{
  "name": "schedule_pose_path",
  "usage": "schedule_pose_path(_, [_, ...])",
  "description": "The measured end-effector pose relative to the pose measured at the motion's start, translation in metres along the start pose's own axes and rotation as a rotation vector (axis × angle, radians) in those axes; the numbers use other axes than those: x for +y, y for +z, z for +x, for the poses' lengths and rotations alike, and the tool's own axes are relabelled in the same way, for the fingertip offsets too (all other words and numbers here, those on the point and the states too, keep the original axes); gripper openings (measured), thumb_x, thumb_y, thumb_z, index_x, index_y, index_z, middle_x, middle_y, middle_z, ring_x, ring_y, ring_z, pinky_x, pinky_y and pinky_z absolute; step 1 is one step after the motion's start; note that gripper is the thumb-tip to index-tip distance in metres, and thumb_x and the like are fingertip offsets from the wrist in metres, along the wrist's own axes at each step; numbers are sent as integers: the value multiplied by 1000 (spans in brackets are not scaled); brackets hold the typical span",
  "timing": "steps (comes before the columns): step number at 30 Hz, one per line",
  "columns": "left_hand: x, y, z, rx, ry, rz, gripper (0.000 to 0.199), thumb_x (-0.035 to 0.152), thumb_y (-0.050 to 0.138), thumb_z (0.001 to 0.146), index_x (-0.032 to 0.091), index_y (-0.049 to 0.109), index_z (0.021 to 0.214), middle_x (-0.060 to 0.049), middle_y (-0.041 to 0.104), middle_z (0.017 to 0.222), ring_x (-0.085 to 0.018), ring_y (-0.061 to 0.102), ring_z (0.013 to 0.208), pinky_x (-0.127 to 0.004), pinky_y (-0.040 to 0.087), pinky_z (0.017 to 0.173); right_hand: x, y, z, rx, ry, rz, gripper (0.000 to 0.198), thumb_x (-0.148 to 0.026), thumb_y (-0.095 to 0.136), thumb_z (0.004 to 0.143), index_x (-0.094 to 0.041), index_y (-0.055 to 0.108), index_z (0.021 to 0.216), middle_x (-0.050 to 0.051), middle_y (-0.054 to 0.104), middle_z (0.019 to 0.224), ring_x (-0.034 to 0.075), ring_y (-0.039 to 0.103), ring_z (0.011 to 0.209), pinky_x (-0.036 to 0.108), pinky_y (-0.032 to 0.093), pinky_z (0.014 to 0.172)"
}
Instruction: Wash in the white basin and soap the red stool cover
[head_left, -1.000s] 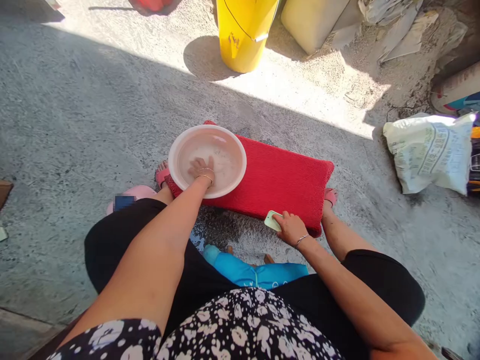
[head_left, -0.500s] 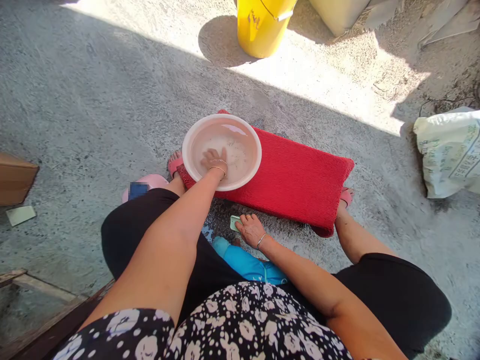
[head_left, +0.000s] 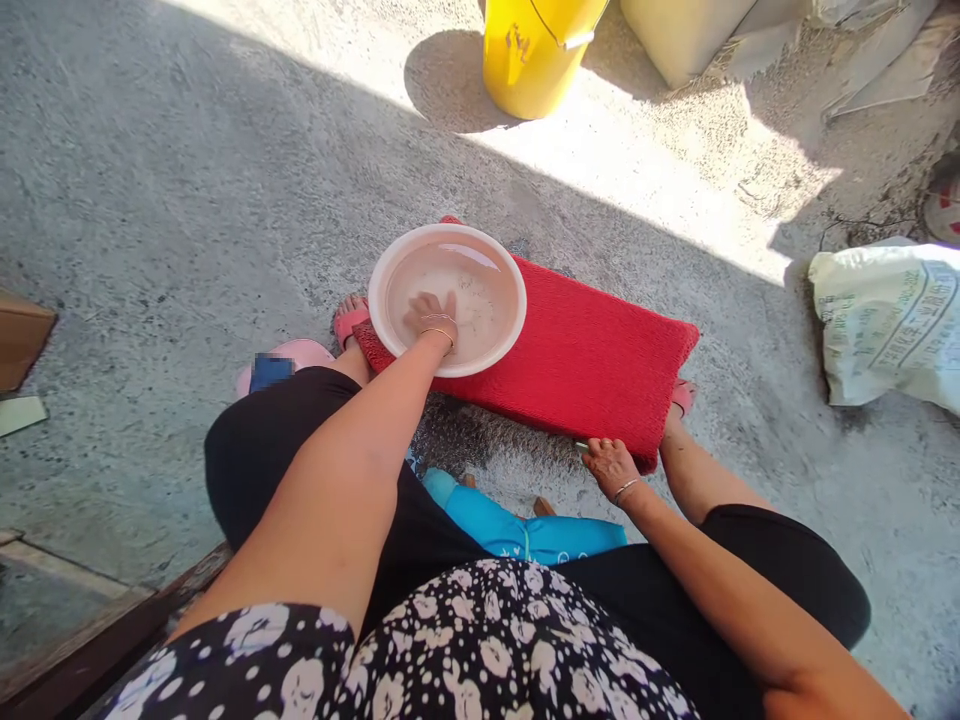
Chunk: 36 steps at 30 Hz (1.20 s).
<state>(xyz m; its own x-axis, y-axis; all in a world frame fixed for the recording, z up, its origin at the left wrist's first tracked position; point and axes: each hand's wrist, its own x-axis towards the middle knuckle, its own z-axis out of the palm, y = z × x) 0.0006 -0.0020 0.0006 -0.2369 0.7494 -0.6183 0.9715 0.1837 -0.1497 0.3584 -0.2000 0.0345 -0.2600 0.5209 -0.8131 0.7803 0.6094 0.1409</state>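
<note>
A white plastic basin (head_left: 379, 310) of water stands on the left end of a red, towel-like cloth (head_left: 600, 350), which drapes over a low oblong support hidden beneath. Inside the basin, my left hand (head_left: 433, 315) is under the water with its fingers spread, holding nothing. My right hand (head_left: 611, 466) is at the cloth's near edge, towards its right end, fingers closed around a small, flat, pale green thing (head_left: 581, 446). Only a sliver of that thing shows, so its kind is unclear.
Blue fabric (head_left: 570, 535) lies between my legs. A yellow bucket (head_left: 529, 60) stands ahead in the sun. To the right is a white printed sack (head_left: 892, 325); a cardboard box (head_left: 22, 340) sits at the left edge. Concrete floor (head_left: 187, 190) surrounds the cloth.
My right hand has moved right along the cloth's near edge, carrying the pale green thing, which is now mostly hidden. My left hand remains in the basin.
</note>
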Motion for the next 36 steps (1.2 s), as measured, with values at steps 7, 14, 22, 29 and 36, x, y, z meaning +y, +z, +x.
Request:
schedule_pose_path(7, [1, -3, 0, -12, -10, 21, 119, 44, 75, 64, 38, -3, 153, -16, 7, 161, -47, 10, 143, -61, 31, 103, -23, -20, 0, -88, 69, 48, 33, -11, 43, 88, -16, 69, 109, 19, 60, 111, 29, 55, 103, 39, 35, 81])
schedule_pose_path(14, [1, -6, 0, -37, -14, 58, 123, 42, 77, 62, 35, -6, 153, -18, 6, 160, -47, 11, 143, -60, 33, 102, -45, -58, 29, 253, -190, 114, 33, -16, 39, 93, -24, 63, 114, 14, 56, 118, 24, 49, 106, 38, 28, 88])
schedule_pose_path(22, [-4, -2, -2, -1, 22, 84, 128, 44, 79, 58, 37, -7, 152, -17, 9, 160, -46, 15, 142, -56, 34, 101, 23, -6, -14, -68, 55, 48, 32, -14, 47, 86, -19, 68, 109, 16, 60, 111, 26, 55, 101, 37, 31, 82])
schedule_pose_path(29, [-11, 4, -6, 22, 85, 36, 120, 46, 76, 63, 37, -2, 153, -14, 8, 161, -45, 12, 143, -56, 27, 107, -61, -85, 5, 225, -131, 115, 30, -27, 58, 81, -21, 65, 109, 13, 59, 112, 26, 52, 101, 36, 31, 82])
schedule_pose_path(36, [-10, 3, -10, -8, 110, -10, 120, 41, 78, 62, 34, 2, 154, -16, 5, 162, -46, 5, 144, -58, 26, 107, -156, -191, 91, 473, -409, 74, 35, -22, 36, 95, -22, 64, 115, 14, 56, 119, 24, 49, 104, 39, 32, 87])
